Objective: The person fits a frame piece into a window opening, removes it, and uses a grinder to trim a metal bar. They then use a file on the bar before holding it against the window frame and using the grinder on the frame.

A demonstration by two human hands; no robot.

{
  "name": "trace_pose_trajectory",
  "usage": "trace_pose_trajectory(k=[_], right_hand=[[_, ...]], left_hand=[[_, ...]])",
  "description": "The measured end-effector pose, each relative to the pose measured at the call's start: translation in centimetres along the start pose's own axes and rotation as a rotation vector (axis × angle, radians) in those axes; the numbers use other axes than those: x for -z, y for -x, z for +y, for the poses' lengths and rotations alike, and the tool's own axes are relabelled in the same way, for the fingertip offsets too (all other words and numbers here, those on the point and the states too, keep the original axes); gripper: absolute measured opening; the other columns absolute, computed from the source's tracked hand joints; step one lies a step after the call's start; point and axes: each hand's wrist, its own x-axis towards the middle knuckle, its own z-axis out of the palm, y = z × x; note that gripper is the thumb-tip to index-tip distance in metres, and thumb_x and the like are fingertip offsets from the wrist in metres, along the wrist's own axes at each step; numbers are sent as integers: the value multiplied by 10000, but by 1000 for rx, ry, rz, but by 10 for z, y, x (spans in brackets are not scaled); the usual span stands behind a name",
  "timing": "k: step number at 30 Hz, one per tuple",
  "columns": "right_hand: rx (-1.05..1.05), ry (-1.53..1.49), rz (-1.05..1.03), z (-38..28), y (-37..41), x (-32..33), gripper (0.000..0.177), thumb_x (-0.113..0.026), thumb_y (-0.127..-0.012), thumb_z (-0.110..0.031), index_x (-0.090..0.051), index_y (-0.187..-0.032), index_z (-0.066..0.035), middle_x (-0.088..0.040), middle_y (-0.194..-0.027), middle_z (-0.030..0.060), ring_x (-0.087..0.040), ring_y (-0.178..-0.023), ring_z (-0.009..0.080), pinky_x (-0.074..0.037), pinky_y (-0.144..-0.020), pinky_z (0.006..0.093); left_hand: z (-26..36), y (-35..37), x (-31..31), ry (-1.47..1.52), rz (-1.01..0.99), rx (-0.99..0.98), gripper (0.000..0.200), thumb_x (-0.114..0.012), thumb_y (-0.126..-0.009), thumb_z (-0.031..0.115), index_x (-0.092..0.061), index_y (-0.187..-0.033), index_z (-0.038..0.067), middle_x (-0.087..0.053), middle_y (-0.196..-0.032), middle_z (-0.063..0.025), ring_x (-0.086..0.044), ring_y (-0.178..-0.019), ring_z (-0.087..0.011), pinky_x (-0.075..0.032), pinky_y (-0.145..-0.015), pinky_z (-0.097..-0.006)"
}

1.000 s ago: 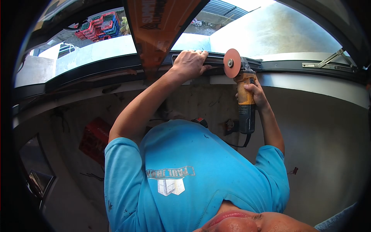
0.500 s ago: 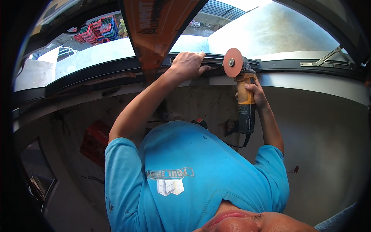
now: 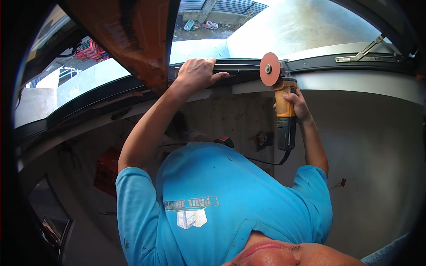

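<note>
Yard: red crates (image 3: 91,49) are sitting beyond the low pale wall (image 3: 196,49), to the left of an orange-brown panel (image 3: 142,37) with lettering.
Window frame: dark metal (image 3: 319,64) is running across the opening, with a silvery hinge arm (image 3: 364,52) slanting upward at its right.
Left hand: this hand (image 3: 194,74) is grasping a narrow metal strip (image 3: 237,67) lying along the frame – fingers over it, thumb pointing right.
Right hand: its grip (image 3: 298,104) is clenching around the yellow-and-black body of an angle grinder (image 3: 285,106).
Grinder: it is standing nearly upright in front of the frame, right of the left hand; whether its salmon disc (image 3: 270,69) is touching metal, I cannot tell.
Cord: black cable (image 3: 287,158) is curving from the grinder's lower end toward the blue shirt (image 3: 195,177).
</note>
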Motion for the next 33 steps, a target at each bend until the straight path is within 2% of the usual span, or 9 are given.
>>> trace_pose_trajectory(k=[2, 9, 11, 20, 22, 33], right_hand=[[1, 1, 1, 2, 1, 1, 422, -583, -897, -184, -473, -1251, 17, -635, -938, 152, -729, -765, 267, -634, -679, 380], [1, -33, -36, 4, -1, 3, 410, -590, -903, -169, -474, -1240, 33, -645, -908, 158, -730, -746, 262, -637, -660, 380], [-3, -30, -57, 5, -4, 2, 410, -593, -902, -169, -475, -1236, 38, -647, -903, 155, -729, -741, 261, -637, -656, 379], [-4, -25, -58, 6, -5, -5, 397, -587, -901, -155, -473, -1231, 33, -640, -915, 159, -729, -749, 271, -638, -662, 385], [-72, -24, -83, 5, -6, -3, 705, -598, -870, -150, -275, -1496, -126, -502, -1217, 183, -684, -781, 292, -616, -670, 384], [-82, -22, -65, 5, -6, -4, 685, -593, -873, -143, -282, -1483, -123, -511, -1212, 189, -685, -773, 293, -618, -660, 383]], left_hand=[[0, -1, 1, -35, -19, 5, 762, -487, -930, 720, -684, -1059, -4, -729, -864, -163, -733, -833, -270, -577, -766, -408], [4, -1, -7, -47, 23, 12, 746, -502, -923, 713, -672, -1073, 3, -729, -860, -162, -735, -842, -283, -583, -747, -409], [6, -1, -6, -42, 12, 26, 749, -489, -923, 716, -646, -1114, 9, -724, -892, -177, -721, -901, -320, -570, -792, -446], [7, 3, -7, -43, 38, 25, 719, -524, -913, 702, -643, -1094, 17, -721, -920, -186, -721, -908, -326, -577, -789, -451], [7, 3, -6, -44, 42, 22, 720, -526, -910, 703, -643, -1093, 16, -721, -923, -187, -722, -907, -324, -579, -785, -449], [8, 4, -7, -57, 56, 14, 711, -526, -921, 687, -640, -1102, 10, -725, -954, -195, -725, -913, -322, -584, -780, -439]])
